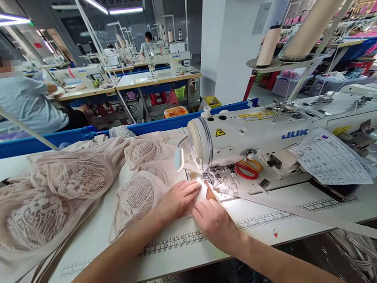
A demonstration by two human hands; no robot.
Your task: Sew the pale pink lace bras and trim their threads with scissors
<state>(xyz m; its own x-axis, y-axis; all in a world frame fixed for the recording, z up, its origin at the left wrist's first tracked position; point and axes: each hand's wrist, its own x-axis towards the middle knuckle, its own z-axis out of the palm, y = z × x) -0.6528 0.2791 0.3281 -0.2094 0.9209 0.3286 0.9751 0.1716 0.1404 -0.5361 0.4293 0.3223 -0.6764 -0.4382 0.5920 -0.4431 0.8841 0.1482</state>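
Note:
My left hand [179, 198] lies flat, fingers together and stretched out, pressing beige lace fabric [137, 197] onto the white table [174, 256] just left of the needle of the white sewing machine [259, 135]. My right hand [214, 220] rests beside it at the fabric's edge, fingers curled and pinching the fabric near the presser foot [203, 176]. A pile of the same beige lace garments [45, 203] spreads across the table's left side.
Red-handled scissors [248, 168] lie under the machine arm, a printed sheet [330, 159] hangs on its front. Thread cones [268, 46] stand behind. A blue rail [72, 136] borders the far table edge. A person in light blue [23, 101] sits at the left; another works far back.

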